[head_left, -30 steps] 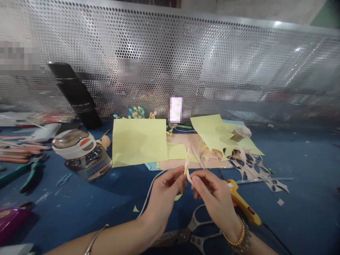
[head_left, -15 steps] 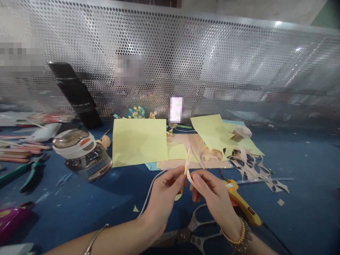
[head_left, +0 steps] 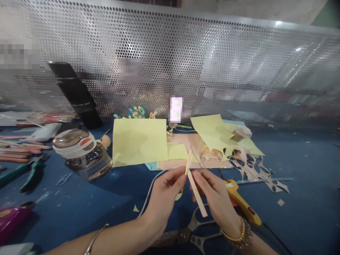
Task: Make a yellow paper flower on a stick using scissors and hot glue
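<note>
- left hand [head_left: 163,198]: narrow pinch on a pale yellow paper strip [head_left: 188,163], thin end standing up above the grip.
- right hand [head_left: 216,202]: narrow pinch on a peach paper strip [head_left: 196,193], upper end at the left pinch, free tail angled down and right below the grip.
- Strips meet between the hands, in the air over the blue work mat [head_left: 305,212]. Overlap partly hidden by the hands; can't tell if they're joined.
- Handling, my read: both light, thin, low stiffness. Peach looks slightly stiffer. Hard squeeze would likely crease them.
- Hold point, my read: flat faces, close to where the strips meet. Free tail looks likely to flex if held at its end.
- Just right of the right hand: yellow hot glue gun [head_left: 239,202], lying on its side.
- Under the grip, near the wrists: steel scissors [head_left: 191,233].
- Beyond the grip: yellow paper sheet [head_left: 139,141], peach card [head_left: 193,141]. Beyond and right: peach paper offcut [head_left: 255,170].
- Left of the grip: glass jar [head_left: 85,164] with white lid; further left, green-handled pliers [head_left: 33,173].
- Left of the left hand: white cable [head_left: 150,193], running along the mat.
</note>
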`<state>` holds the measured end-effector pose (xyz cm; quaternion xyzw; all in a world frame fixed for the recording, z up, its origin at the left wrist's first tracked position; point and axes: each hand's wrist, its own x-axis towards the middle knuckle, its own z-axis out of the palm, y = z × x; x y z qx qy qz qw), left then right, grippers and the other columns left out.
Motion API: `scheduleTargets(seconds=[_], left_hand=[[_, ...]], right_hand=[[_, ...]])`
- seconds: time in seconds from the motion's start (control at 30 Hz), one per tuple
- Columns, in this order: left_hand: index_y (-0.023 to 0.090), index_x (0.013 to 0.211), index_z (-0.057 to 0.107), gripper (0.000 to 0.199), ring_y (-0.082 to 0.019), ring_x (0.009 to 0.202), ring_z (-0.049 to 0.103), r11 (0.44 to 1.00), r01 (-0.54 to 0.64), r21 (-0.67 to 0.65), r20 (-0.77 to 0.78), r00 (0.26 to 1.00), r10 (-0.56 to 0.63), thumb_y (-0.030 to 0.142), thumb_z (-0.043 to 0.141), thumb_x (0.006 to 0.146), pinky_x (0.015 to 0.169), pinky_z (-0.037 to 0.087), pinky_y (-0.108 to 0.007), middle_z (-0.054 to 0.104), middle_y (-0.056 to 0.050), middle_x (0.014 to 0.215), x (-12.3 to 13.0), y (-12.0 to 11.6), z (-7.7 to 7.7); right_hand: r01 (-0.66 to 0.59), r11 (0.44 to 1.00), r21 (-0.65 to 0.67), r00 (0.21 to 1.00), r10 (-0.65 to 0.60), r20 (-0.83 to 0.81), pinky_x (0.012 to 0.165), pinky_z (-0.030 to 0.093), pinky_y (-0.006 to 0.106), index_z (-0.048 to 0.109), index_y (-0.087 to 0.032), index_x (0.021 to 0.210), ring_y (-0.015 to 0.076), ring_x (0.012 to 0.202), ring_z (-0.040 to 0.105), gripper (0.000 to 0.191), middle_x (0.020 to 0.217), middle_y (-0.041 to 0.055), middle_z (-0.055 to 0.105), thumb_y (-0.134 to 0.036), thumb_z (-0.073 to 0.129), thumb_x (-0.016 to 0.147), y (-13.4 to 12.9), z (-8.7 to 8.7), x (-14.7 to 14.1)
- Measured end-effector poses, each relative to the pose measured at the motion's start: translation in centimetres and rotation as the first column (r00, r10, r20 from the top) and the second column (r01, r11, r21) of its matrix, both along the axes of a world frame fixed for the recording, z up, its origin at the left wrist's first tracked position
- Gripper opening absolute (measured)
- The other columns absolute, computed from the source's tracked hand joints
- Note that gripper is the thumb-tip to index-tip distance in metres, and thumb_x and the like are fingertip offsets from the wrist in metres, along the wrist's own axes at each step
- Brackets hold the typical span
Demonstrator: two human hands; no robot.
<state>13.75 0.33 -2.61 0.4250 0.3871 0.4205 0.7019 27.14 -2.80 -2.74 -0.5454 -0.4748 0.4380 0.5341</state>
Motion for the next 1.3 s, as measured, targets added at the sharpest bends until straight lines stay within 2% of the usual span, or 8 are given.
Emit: scheduleTargets(seconds=[0.27,0.47,0.63,0.9,1.3], left_hand=[[0.022,0.097,0.073,0.023,-0.013,0.067,0.055,0.999,0.036,0.016,0.053,0.998,-0.037,0.031,0.069,0.077,0.068,0.043,-0.028,0.07,-0.003,0.08,0.2,0.1,0.1],[0.023,0.096,0.075,0.024,-0.01,0.058,0.047,0.999,0.017,0.052,0.05,0.999,-0.019,0.032,0.073,0.073,0.057,0.037,-0.023,0.062,0.001,0.065,0.1,0.1,-0.1],[0.024,0.096,0.075,0.024,-0.01,0.057,0.05,0.997,0.049,0.06,0.077,0.996,-0.054,0.031,0.073,0.074,0.057,0.039,-0.023,0.061,0.001,0.062,0.1,0.0,0.2],[0.024,0.094,0.075,0.022,-0.012,0.058,0.053,0.997,0.057,0.052,0.094,0.994,-0.062,0.029,0.073,0.073,0.058,0.043,-0.024,0.064,0.0,0.063,0.2,-0.2,0.7],[0.023,0.094,0.076,0.022,-0.013,0.061,0.052,0.998,0.045,0.046,0.104,0.993,-0.05,0.028,0.073,0.072,0.058,0.041,-0.025,0.065,-0.001,0.069,0.1,-0.2,0.9]], right_hand=[[-0.042,0.999,0.025,0.998,0.043,-0.037,0.041,0.041,0.017,0.058,-0.019,0.081,0.0071,0.042,0.05,0.025,0.058,-0.0049,0.055,-0.043,0.056,0.087,0.2,-0.1,-0.1],[-0.064,0.997,0.03,0.997,0.065,-0.048,0.039,0.04,0.017,0.057,-0.018,0.086,0.0066,0.041,0.052,0.023,0.063,-0.004,0.057,-0.041,0.057,0.087,0.2,-0.5,-0.1],[-0.061,0.998,0.035,0.997,0.063,-0.051,0.039,0.04,0.017,0.056,-0.018,0.084,0.0067,0.041,0.052,0.023,0.063,-0.0037,0.057,-0.041,0.058,0.087,0.2,-0.6,-0.1],[-0.061,0.998,0.028,0.996,0.062,-0.059,0.039,0.04,0.018,0.057,-0.018,0.084,0.0075,0.042,0.052,0.023,0.064,-0.0031,0.058,-0.041,0.057,0.087,0.2,-0.5,-0.1],[-0.063,0.998,0.032,0.996,0.064,-0.057,0.04,0.04,0.017,0.057,-0.018,0.085,0.0068,0.042,0.052,0.023,0.063,-0.0041,0.056,-0.041,0.058,0.087,0.3,-0.4,-0.1]])
